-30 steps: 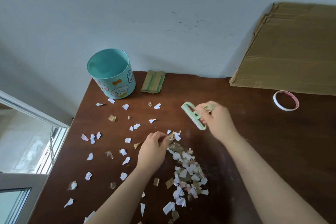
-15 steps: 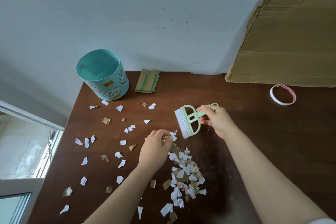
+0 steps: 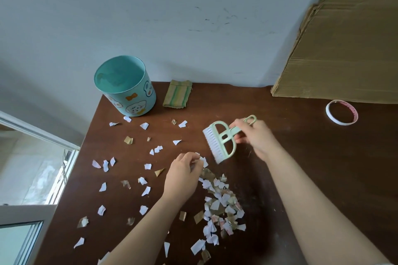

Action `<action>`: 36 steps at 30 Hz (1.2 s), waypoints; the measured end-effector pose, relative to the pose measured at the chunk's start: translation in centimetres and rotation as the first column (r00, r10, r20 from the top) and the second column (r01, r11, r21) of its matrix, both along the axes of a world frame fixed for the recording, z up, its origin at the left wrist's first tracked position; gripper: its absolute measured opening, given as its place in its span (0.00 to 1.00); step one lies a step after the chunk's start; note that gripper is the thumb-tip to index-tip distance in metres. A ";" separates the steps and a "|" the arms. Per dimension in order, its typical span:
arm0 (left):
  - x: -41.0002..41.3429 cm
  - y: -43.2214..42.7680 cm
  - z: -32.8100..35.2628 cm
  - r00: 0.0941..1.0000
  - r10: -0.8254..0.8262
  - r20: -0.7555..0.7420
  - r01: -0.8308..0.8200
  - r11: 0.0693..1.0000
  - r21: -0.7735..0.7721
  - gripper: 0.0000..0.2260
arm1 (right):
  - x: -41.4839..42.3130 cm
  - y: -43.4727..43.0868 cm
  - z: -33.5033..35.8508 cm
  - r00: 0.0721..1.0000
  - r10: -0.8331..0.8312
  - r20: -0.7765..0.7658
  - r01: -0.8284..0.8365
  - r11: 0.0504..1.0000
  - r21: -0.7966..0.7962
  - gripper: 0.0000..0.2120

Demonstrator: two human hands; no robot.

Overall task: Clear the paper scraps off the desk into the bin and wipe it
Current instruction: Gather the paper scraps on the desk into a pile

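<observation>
White and brown paper scraps lie heaped in a pile [image 3: 219,206] at the middle of the dark wooden desk [image 3: 323,168]; several loose scraps [image 3: 146,190] are scattered to its left. My left hand [image 3: 183,176] pinches a few scraps at the top of the pile. My right hand [image 3: 255,135] grips the handle of a small green brush [image 3: 219,141] with white bristles, held just above the desk beyond the pile. A teal bin [image 3: 126,86] with cartoon prints stands open at the back left. A folded green striped cloth [image 3: 177,93] lies next to it.
A flattened cardboard box [image 3: 344,49] leans on the wall at the back right. A white tape ring [image 3: 341,112] lies in front of it. The desk's left edge borders a window frame [image 3: 38,133].
My right hand has turned the brush so its bristles face down and left, nearer the pile. My left hand stays at the top of the pile, fingers closing on scraps.
</observation>
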State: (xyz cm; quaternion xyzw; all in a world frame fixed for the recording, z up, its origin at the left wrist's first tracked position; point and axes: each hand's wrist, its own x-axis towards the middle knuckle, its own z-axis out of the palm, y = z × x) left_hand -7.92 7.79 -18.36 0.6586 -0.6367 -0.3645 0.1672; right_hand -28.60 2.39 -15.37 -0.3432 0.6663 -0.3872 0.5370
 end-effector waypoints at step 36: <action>8.1 0.3 0.2 0.998 0.042 -0.042 -0.044 0.998 -0.038 0.08 | 12.3 -0.7 2.6 0.449 0.449 -0.773 -0.679 0.733 0.031 0.12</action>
